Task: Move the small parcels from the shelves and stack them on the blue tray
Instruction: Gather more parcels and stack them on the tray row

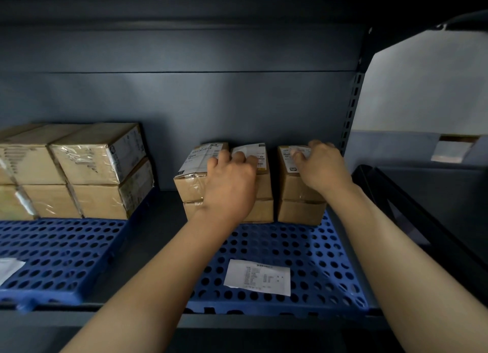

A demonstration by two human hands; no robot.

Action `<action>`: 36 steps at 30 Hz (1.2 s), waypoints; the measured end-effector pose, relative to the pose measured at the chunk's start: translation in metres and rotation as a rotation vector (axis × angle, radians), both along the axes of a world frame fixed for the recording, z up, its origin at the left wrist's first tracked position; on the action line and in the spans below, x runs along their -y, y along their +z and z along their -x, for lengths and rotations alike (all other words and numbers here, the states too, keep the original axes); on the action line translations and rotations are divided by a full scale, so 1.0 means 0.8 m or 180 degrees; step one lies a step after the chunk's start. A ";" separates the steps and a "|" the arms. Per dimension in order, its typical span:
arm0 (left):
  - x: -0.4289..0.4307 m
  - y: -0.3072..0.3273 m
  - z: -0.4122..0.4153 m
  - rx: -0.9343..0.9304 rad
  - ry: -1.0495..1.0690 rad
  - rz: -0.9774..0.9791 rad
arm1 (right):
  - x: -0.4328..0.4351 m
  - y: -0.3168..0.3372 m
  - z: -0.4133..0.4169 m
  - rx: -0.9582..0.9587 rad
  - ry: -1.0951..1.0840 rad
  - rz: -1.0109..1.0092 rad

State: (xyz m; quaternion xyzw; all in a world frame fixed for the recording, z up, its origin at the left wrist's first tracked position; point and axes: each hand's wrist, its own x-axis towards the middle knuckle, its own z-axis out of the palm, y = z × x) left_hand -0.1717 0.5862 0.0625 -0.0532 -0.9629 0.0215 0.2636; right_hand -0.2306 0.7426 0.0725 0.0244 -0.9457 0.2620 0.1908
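So both hands are up on the parcels at the back of the blue tray [303, 247], the perforated one on the right side of the shelf [158, 322]. The left hand [231, 183] lies palm-down over the top of the left parcel stack [191, 183], fingers spread flat across the labels on the upper boxes, not curled around anything, so it's resting rather than gripping. The right hand [323, 165] sits on the right parcel stack [301, 194], fingers bent over the top box's label; whether it's actually pinching the box or only touching, I honestly can't tell from this angle. Both stacks are two boxes high and stand just beside each other, with a thin gap between.

Nearer the camera, a white paper slip [257, 277] lies flat on the same tray, between the two forearms. Off to the left there's a second blue tray [58, 249] carrying a bigger block of taped cardboard boxes [79, 173], also two high. On the right, past the shelf's slotted upright [352, 109], a dark bin [422, 207] sits close to the right forearm.
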 end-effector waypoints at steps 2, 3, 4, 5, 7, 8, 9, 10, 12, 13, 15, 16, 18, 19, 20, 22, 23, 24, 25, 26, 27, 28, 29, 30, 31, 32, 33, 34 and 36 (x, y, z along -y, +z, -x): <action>0.001 0.002 -0.002 0.0046 0.0024 -0.0102 | -0.001 0.000 0.000 0.0009 -0.0010 0.0004; 0.003 0.002 -0.002 0.0050 0.0071 -0.0142 | -0.001 0.000 0.000 0.0008 -0.0015 0.0004; 0.006 0.003 -0.002 0.0053 0.0127 -0.0162 | 0.000 0.000 0.000 0.0008 -0.0015 -0.0001; 0.008 0.003 -0.001 0.0073 0.0176 -0.0161 | 0.001 0.000 -0.001 0.0011 -0.0014 -0.0011; 0.012 0.003 0.000 0.0144 0.0218 -0.0129 | 0.004 0.001 -0.002 0.0023 -0.0002 -0.0034; 0.012 0.002 0.000 0.0174 0.0209 -0.0115 | 0.006 0.001 -0.002 0.0026 0.0008 -0.0036; 0.012 0.002 -0.001 0.0190 0.0192 -0.0114 | 0.007 0.001 -0.002 0.0025 0.0018 -0.0034; 0.013 0.002 -0.001 0.0188 0.0186 -0.0133 | 0.008 0.001 -0.001 0.0024 0.0020 -0.0027; 0.017 0.004 -0.003 0.0133 0.0250 -0.0202 | 0.009 0.000 -0.001 0.0034 0.0001 -0.0011; 0.021 0.005 -0.002 0.0098 0.0306 -0.0214 | 0.010 0.000 -0.001 0.0031 -0.0010 -0.0010; 0.029 0.007 -0.001 0.0076 0.0427 -0.0199 | 0.011 0.000 -0.001 0.0024 -0.0019 -0.0010; 0.032 0.007 0.000 0.0085 0.0470 -0.0189 | 0.012 0.000 -0.001 0.0020 -0.0016 -0.0006; 0.037 0.007 0.001 0.0104 0.0528 -0.0173 | 0.015 0.000 -0.001 0.0012 -0.0005 -0.0006; 0.039 0.006 0.000 0.0116 0.0574 -0.0182 | 0.017 0.000 0.000 0.0003 0.0006 -0.0012; 0.041 0.005 0.000 0.0144 0.0652 -0.0211 | 0.018 -0.001 0.001 -0.0007 0.0016 -0.0016; 0.046 0.006 -0.001 0.0260 0.0915 -0.0284 | 0.019 -0.002 0.003 -0.0008 0.0021 -0.0023; 0.049 0.007 -0.001 0.0333 0.1060 -0.0327 | 0.019 -0.002 0.003 -0.0002 0.0011 -0.0023; 0.052 0.007 -0.001 0.0405 0.1182 -0.0384 | 0.020 -0.002 0.004 -0.0001 0.0000 -0.0019; 0.055 0.007 -0.001 0.0479 0.1276 -0.0446 | 0.020 -0.002 0.005 -0.0008 -0.0013 -0.0014; 0.058 0.006 0.000 0.0557 0.1343 -0.0504 | 0.021 -0.002 0.005 -0.0018 -0.0026 -0.0017; 0.061 0.005 0.001 0.0636 0.1391 -0.0552 | 0.021 -0.001 0.005 -0.0018 -0.0038 -0.0030; 0.063 0.004 0.003 0.0714 0.1422 -0.0592 | 0.022 -0.001 0.005 -0.0014 -0.0045 -0.0043; 0.065 0.002 0.004 0.0784 0.1435 -0.0630 | 0.022 -0.001 0.005 -0.0007 -0.0050 -0.0046; 0.066 0.000 0.006 0.0840 0.1430 -0.0673 | 0.022 -0.001 0.005 -0.0003 -0.0058 -0.0042; 0.067 -0.001 0.007 0.0873 0.1408 -0.0711 | 0.022 -0.001 0.005 0.0004 -0.0073 -0.0035; 0.067 -0.003 0.008 0.0883 0.1371 -0.0738 | 0.021 0.000 0.005 0.0011 -0.0095 -0.0027; 0.066 -0.003 0.009 0.0869 0.1329 -0.0749 | 0.020 0.000 0.005 0.0020 -0.0120 -0.0021; 0.065 -0.003 0.009 0.0841 0.1287 -0.0745 | 0.019 0.000 0.005 0.0025 -0.0141 -0.0020; 0.060 -0.002 0.010 0.0796 0.1216 -0.0731 | 0.017 0.000 0.005 0.0022 -0.0162 -0.0034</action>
